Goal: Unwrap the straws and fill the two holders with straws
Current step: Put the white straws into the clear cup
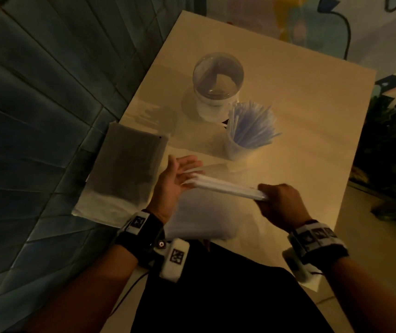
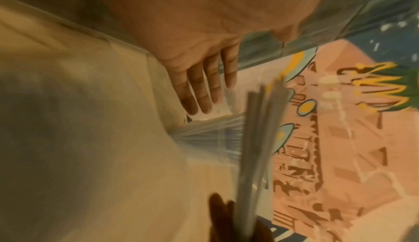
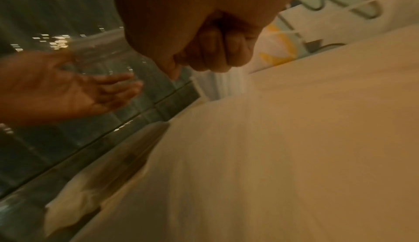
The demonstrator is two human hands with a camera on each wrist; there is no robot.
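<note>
My right hand (image 1: 279, 200) grips one end of a bundle of white straws (image 1: 225, 188), held level above the table's near part. The bundle's other end lies against the straight fingers of my left hand (image 1: 182, 176), which is palm up and holds nothing. In the left wrist view the left fingers (image 2: 204, 88) are straight and the bundle (image 2: 254, 147) runs past them. The right wrist view shows the right hand (image 3: 215, 55) curled into a fist. A clear holder (image 1: 240, 150) packed with bluish straws stands mid-table. Behind it stands a second clear holder (image 1: 217, 78) that looks empty.
A flat translucent packet with dark contents (image 1: 129, 164) lies at the table's left edge, beside the tiled wall (image 1: 36, 116). Loose white wrapping (image 1: 199, 222) sits at the near edge between my wrists. The pale table (image 1: 300, 121) is bare on the right, with plants (image 1: 393, 152) beyond it.
</note>
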